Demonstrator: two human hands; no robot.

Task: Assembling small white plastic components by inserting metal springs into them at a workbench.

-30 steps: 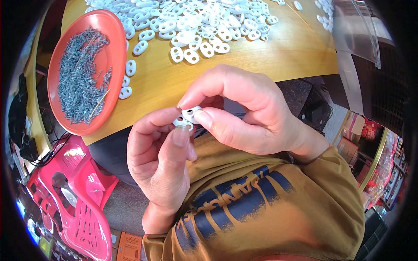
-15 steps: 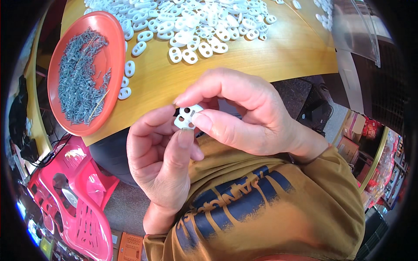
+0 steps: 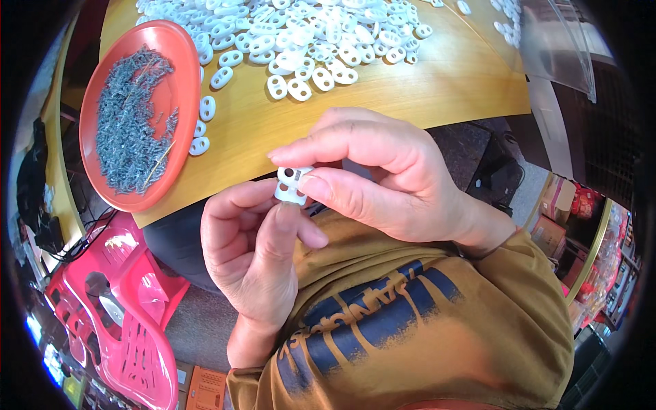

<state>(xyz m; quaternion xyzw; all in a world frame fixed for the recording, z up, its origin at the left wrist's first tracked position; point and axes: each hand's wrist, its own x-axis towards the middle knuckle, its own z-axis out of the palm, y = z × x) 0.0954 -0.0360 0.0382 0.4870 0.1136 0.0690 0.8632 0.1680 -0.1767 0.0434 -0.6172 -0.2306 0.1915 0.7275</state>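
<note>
A white plastic cord lock with several holes (image 3: 290, 190) is held in front of my chest, just off the table's near edge. My right hand (image 3: 383, 174) pinches it from the right, thumb on its face and index finger along the top. From below left, my left hand (image 3: 249, 246) grips its lower edge near the thumb tip; the other fingers curl behind. The fingers partly cover the piece.
An orange-red oval plate (image 3: 186, 89) full of small metal springs (image 3: 130, 123) stands on the table's left. Many white cord locks (image 3: 301, 41) lie heaped at the back of the wooden table (image 3: 437, 102). A pink plastic chair (image 3: 137, 342) is at lower left.
The cord lock has turned slightly more upright between my fingers. My left index finger has drawn down from its top left side, and my right index finger reaches further over it.
</note>
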